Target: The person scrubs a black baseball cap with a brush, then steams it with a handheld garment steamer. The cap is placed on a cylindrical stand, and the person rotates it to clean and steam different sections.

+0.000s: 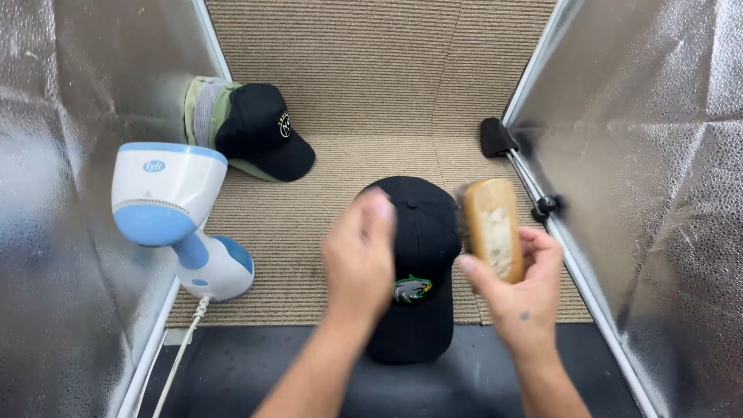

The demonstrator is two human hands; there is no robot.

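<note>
A black cap (422,255) with a green and white emblem on its front lies on the carpet, its brim toward me. My left hand (360,259) rests flat on the left side of its crown, slightly blurred. A wooden brush (491,226) is gripped in my right hand (517,286), its bristles against the right side of the cap's crown.
A white and blue garment steamer (174,213) stands at the left with its cord trailing toward me. A stack of caps (248,128), black on top, lies at the back left. Silver foil walls (642,155) close in both sides, with black clips (495,138) on the right frame.
</note>
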